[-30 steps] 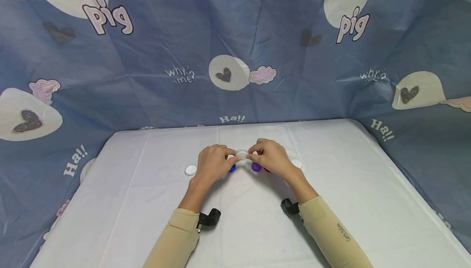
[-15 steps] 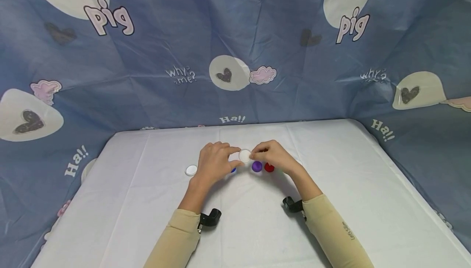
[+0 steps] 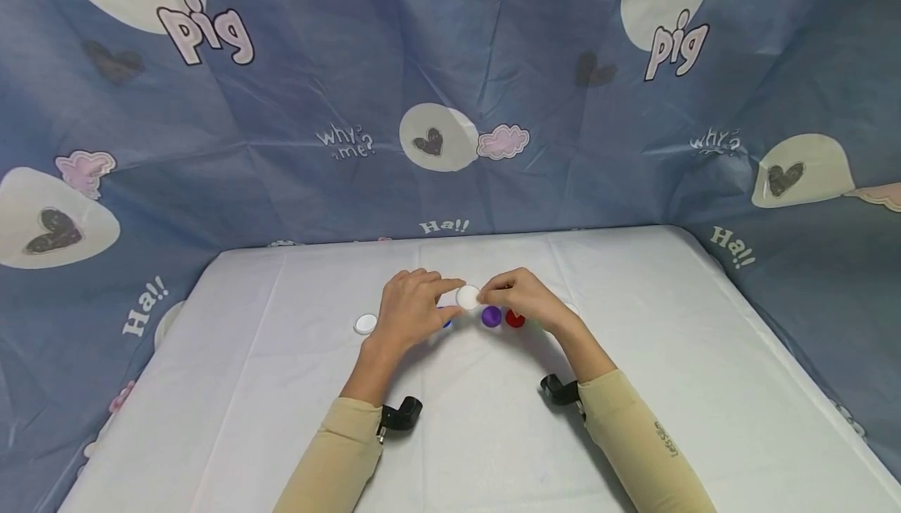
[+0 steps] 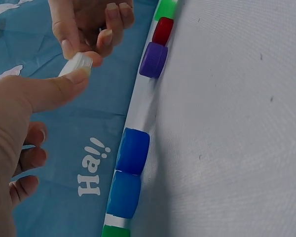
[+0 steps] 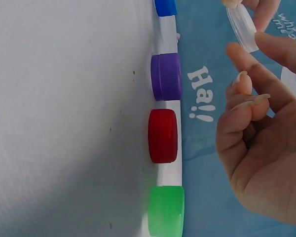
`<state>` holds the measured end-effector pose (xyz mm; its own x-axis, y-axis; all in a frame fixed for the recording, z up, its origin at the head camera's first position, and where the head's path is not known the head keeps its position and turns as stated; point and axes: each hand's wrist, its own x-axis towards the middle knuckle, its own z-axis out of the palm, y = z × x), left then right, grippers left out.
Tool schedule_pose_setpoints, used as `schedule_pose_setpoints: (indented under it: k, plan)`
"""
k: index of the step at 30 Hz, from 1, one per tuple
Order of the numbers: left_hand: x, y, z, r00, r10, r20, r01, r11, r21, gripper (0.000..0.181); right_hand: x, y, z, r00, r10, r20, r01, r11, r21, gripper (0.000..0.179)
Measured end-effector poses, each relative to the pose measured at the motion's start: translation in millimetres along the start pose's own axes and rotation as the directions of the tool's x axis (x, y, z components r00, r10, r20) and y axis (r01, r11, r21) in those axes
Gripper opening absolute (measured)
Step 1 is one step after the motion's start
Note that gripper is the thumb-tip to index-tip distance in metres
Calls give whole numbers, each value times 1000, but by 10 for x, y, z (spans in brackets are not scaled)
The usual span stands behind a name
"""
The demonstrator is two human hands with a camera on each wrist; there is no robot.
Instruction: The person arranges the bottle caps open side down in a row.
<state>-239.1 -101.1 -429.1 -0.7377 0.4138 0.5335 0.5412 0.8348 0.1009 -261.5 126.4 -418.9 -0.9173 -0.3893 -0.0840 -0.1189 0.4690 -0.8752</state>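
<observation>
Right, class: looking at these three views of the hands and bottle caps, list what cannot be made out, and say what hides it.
- Blue caps: in the head view the left hand covers all but a sliver.
- Green cap: cut by the right wrist view's bottom edge; behind the right hand in the head view.
- White cap held between both hands: its inside is unseen; fingertips cover its rim.
- Cap behind the right hand: only a white sliver shows.

The right hand [image 5: 266, 148] is pinching a white cap [image 5: 241, 27] held on edge above the counter [image 5: 64, 118], its other fingers [image 5: 246, 98] curling loosely. Purple [image 5: 166, 76], red [image 5: 163, 136] and green [image 5: 166, 210] caps are sitting in a row, a blue cap [image 5: 165, 7] beyond
</observation>
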Motion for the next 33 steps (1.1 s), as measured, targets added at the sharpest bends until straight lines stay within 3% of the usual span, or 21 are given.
schedule_pose_setpoints:
  k: [7,15,25,33]
  plan:
    - [-5,-17,-6,997,-54,54,56,998,-31,42,1,-26,12,998,-65,-21,61,985,-160,28]
    - [-5,-43,-6,990,-105,94,110,993,-45,41,-16,-58,42,986,-152,-68,110,901,-419,36]
    - [-3,-50,17,986,-109,127,118,991,-62,40,-26,-61,79,973,-218,-72,149,839,-524,28]
    - [-1,-30,18,973,-152,176,163,985,-53,38,-19,-40,125,968,-237,-77,154,812,-563,27]
